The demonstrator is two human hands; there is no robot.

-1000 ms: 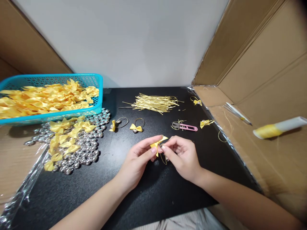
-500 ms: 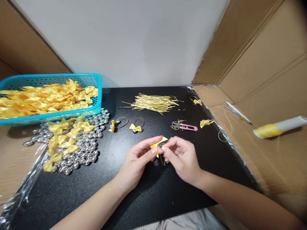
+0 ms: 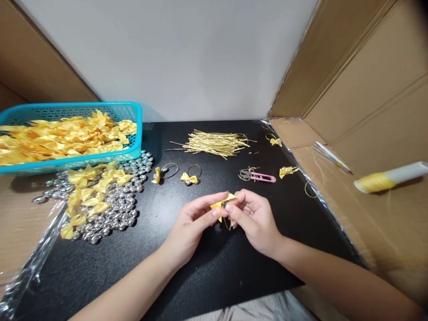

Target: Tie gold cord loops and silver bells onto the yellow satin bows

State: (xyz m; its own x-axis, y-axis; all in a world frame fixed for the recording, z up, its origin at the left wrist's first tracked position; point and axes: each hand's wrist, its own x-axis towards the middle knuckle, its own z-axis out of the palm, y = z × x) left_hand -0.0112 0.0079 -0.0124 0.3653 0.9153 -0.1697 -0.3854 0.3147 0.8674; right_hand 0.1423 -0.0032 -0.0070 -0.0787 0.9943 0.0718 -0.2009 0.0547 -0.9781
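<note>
My left hand pinches a yellow ribbon bow between thumb and fingers over the black table. On the bow's right side, my right hand is closed in a pinch, with thumb and forefinger on a thin gold cord that loops below the bow. The fingertips partly hide the cord and the middle of the bow. Beyond my hands lie two bows with cord loops and silver bells, a left one and a right one.
A blue basket of yellow bows stands at left, with silver bells and loose bows before it. Gold cords lie at the back. Pink thread snips rest at right, near two more bows. Cardboard walls flank the table.
My right fingers have shifted slightly closer against the bow, and the cord loop above them shows less. The bow has turned a little in my left hand.
</note>
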